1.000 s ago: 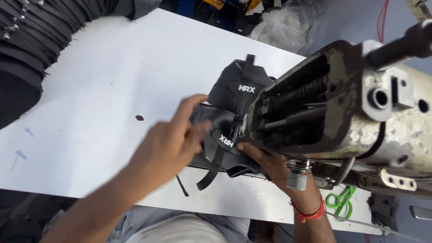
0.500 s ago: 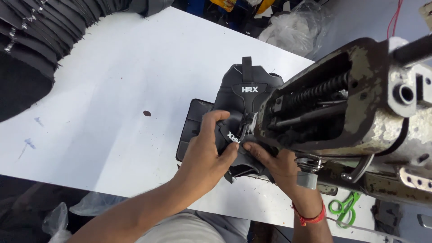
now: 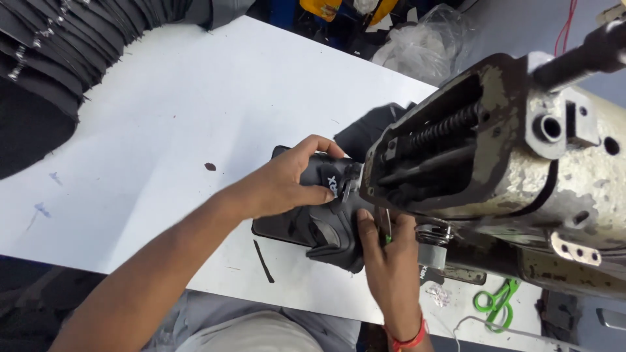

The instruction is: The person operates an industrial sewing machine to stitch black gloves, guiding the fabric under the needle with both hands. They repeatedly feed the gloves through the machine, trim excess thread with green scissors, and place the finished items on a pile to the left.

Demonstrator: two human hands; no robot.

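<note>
A black shoe upper piece [image 3: 326,231] with small white lettering lies on the white table [image 3: 163,124], pushed under the head of an old worn sewing machine [image 3: 508,169]. My left hand [image 3: 287,179] grips its folded top edge just left of the needle area. My right hand [image 3: 391,261] presses on the piece from the near side, below the machine head, and holds a small green-handled metal tool [image 3: 385,228] between its fingers. A red band is around that wrist.
A pile of black pieces [image 3: 45,58] fills the far left. Green-handled snips [image 3: 495,301] lie at the near right beside a small grey strap [image 3: 432,259]. A clear plastic bag [image 3: 417,45] sits beyond the table. A thin black strip [image 3: 263,261] lies near the table's front edge.
The black piece has slid further under the machine head. My left hand has shifted to grip its top edge, and my right hand has come up close to the needle.
</note>
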